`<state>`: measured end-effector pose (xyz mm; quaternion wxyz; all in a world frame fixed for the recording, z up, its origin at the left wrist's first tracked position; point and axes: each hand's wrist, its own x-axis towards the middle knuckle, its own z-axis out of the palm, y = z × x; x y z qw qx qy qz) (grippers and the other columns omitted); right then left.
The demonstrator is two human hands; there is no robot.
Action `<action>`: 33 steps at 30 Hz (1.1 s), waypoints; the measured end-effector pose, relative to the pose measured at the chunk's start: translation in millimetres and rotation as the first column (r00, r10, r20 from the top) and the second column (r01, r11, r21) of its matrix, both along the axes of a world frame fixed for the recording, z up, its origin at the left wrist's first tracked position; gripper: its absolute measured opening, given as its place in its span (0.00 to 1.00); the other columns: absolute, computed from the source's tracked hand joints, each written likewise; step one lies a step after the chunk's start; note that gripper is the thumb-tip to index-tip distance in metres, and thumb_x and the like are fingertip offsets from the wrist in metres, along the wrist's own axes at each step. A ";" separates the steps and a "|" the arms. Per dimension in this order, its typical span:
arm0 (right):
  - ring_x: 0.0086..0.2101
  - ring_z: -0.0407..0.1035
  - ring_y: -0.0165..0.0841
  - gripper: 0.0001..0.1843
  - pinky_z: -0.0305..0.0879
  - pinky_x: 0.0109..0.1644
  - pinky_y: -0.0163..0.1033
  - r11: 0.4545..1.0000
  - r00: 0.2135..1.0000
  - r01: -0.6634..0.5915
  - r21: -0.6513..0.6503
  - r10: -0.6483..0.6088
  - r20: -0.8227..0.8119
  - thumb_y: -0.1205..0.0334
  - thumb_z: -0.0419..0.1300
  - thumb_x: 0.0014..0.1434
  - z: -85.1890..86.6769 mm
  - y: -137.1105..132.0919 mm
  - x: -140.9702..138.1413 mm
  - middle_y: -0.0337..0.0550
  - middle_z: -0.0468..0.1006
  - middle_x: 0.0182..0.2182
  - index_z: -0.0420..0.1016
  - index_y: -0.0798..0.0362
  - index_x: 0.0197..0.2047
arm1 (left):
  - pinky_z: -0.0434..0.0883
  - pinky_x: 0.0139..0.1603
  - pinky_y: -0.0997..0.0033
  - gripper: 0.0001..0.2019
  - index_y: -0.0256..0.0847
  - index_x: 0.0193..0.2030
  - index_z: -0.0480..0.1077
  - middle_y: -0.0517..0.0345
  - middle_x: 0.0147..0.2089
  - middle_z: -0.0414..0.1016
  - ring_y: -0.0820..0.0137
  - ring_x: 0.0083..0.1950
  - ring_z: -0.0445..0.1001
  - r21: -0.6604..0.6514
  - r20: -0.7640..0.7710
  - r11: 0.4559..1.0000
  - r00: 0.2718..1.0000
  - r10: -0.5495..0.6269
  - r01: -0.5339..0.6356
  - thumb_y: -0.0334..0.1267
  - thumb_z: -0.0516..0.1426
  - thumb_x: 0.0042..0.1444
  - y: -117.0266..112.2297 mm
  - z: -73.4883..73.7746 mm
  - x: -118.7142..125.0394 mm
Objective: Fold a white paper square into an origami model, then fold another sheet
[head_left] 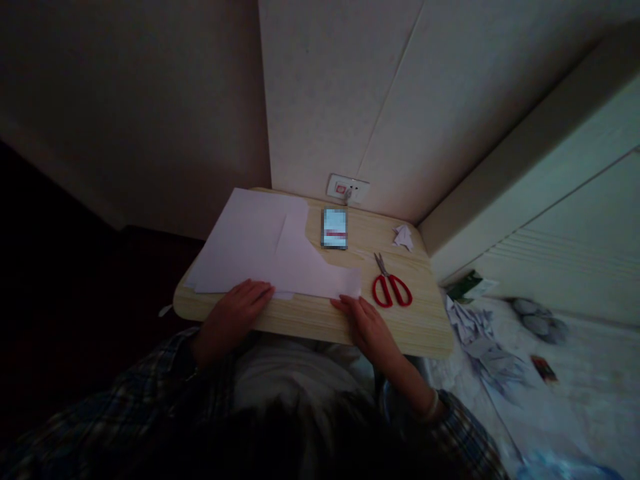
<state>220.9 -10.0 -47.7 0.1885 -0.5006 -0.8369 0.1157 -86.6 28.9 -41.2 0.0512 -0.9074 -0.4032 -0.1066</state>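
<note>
White sheets of paper [235, 243] lie overlapping on the left part of a small wooden table. The right-hand sheet [305, 267] has an irregular cut-out edge and a strip that reaches to the right. Across the near edge of the paper my left hand [239, 310] lies flat, fingers stretched out. My right hand [367, 327] holds the near right corner of the strip between thumb and fingers. Red-handled scissors [389, 283] rest just right of the paper, blades slightly apart and pointing away from me.
A phone with a blurred lit screen [335, 228] lies by the wall below a socket [349, 189]. A small folded white paper piece [403, 237] is at the table's [420, 327] far right. Crumpled paper [483, 340] and grey slippers [537, 320] lie on the right.
</note>
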 end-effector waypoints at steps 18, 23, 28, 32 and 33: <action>0.55 0.66 0.39 0.31 0.62 0.62 0.49 0.991 0.987 -0.131 0.012 0.130 0.094 0.81 0.48 0.52 19.7 10.8 -31.9 0.58 0.74 0.54 0.63 0.64 0.60 | 0.69 0.56 0.55 0.19 0.28 0.57 0.66 0.40 0.52 0.72 0.58 0.55 0.69 -0.103 -0.052 0.990 0.993 -0.105 0.099 0.22 0.48 0.60 1.4 -1.8 53.3; 0.53 0.68 0.38 0.31 0.65 0.59 0.44 0.984 0.992 -0.123 -0.130 0.125 0.012 0.81 0.50 0.51 13.1 16.8 -46.7 0.56 0.75 0.51 0.63 0.61 0.59 | 0.69 0.55 0.57 0.19 0.28 0.57 0.65 0.40 0.53 0.72 0.59 0.55 0.68 -0.122 -0.025 0.986 0.993 -0.114 0.110 0.22 0.48 0.59 2.3 -2.3 51.3; 0.54 0.67 0.35 0.35 0.65 0.58 0.44 0.981 0.998 -0.032 -0.189 0.023 -0.052 0.82 0.46 0.49 10.9 9.6 -25.6 0.52 0.72 0.53 0.61 0.55 0.60 | 0.71 0.51 0.61 0.20 0.30 0.57 0.66 0.43 0.52 0.73 0.60 0.53 0.67 -0.124 -0.011 0.989 0.997 -0.080 0.078 0.21 0.49 0.58 1.6 -2.6 51.3; 0.52 0.69 0.36 0.36 0.68 0.55 0.43 0.980 0.998 0.065 -0.190 -0.069 -0.012 0.82 0.45 0.49 11.1 -0.2 -5.1 0.52 0.72 0.53 0.61 0.54 0.61 | 0.72 0.49 0.61 0.21 0.30 0.58 0.65 0.43 0.52 0.72 0.59 0.54 0.66 -0.121 0.007 0.991 0.999 -0.050 0.051 0.21 0.48 0.57 -0.6 -3.2 51.9; 0.52 0.70 0.36 0.35 0.69 0.55 0.44 0.980 0.997 0.080 -0.181 -0.080 0.003 0.82 0.45 0.49 11.3 -2.1 -1.0 0.52 0.72 0.53 0.61 0.55 0.61 | 0.73 0.49 0.61 0.22 0.30 0.58 0.65 0.42 0.53 0.72 0.59 0.54 0.66 -0.122 0.010 0.992 0.999 -0.043 0.044 0.21 0.48 0.57 -0.9 -3.1 52.1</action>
